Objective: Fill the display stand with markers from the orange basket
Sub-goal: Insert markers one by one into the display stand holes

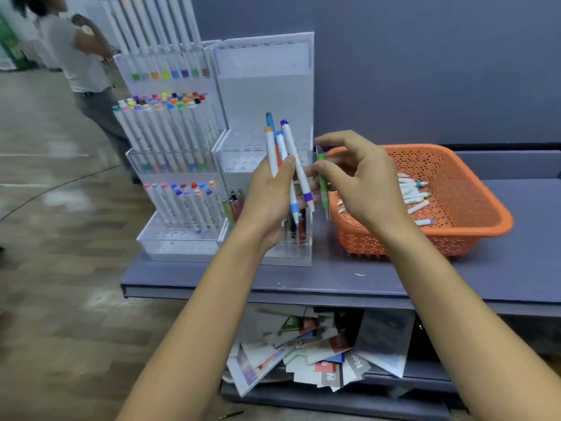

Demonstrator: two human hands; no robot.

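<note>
My left hand (pixel 268 196) grips a bunch of white markers (pixel 283 153) with orange, blue and purple caps, held upright in front of the clear display stand (pixel 264 86). My right hand (pixel 361 180) pinches a green marker (pixel 323 183) between thumb and fingers, just right of the bunch. The orange basket (pixel 473 189) sits to the right on the grey shelf, with several white markers (pixel 414 196) lying inside. The right part of the stand has mostly bare holes; a few pens stand in its lowest tier.
A second tiered stand (pixel 170 141) at the left is full of capped markers. The grey shelf edge (pixel 273 290) runs in front. Scattered cards and papers (pixel 315 354) lie on the lower shelf. A person (pixel 88 65) stands at the far left on the wooden floor.
</note>
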